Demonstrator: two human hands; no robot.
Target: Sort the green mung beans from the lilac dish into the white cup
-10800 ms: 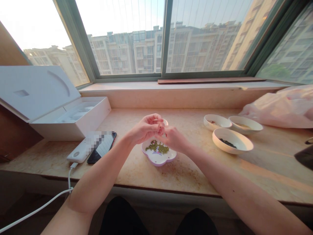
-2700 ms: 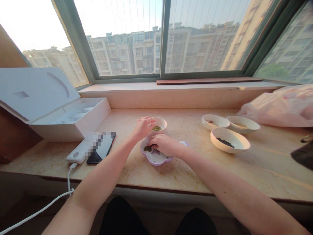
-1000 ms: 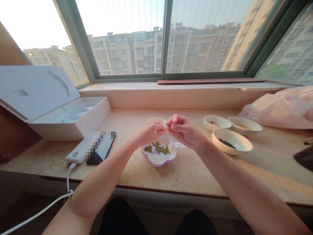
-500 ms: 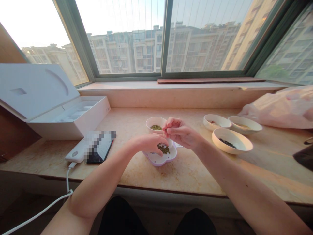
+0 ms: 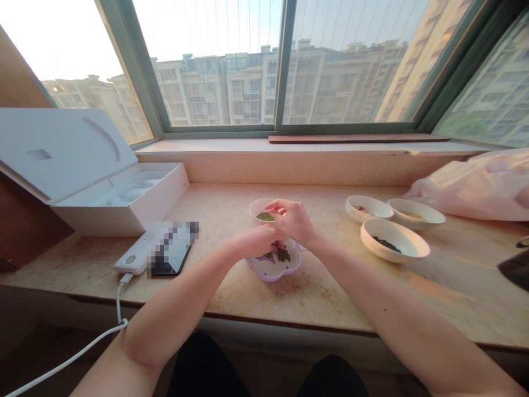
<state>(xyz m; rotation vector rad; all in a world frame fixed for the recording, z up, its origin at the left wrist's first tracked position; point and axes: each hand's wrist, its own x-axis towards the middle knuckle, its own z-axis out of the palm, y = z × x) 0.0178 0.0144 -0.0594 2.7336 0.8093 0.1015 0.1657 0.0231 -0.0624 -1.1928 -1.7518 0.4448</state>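
A shallow white dish (image 5: 264,269) with a scalloped purple rim lies in front of me, holding small green beans (image 5: 283,254) that look like mung beans. My left hand (image 5: 260,241) reaches over it, fingers bent down and pressed together at the beans; anything in the fingertips is too small to make out. Just behind the dish stands a white bowl (image 5: 254,205) with more green beans (image 5: 265,216) in it. My right hand (image 5: 296,221) is over that bowl's right side, thumb and fingers drawn together. Its fingertips' contents are hidden.
Three white bowls stand to the right: one with dark pieces (image 5: 386,243), one with reddish bits (image 5: 363,210), one with pale contents (image 5: 412,214). Behind them lies a plastic bag (image 5: 479,184). Leftward are an open white box (image 5: 161,190), a phone (image 5: 176,256) and a cabled power bank (image 5: 133,255).
My right hand has moved from a raised pinch, with a small dark thing in it, leftward over the bean bowl. My left hand's fingers have drawn together in the dish.
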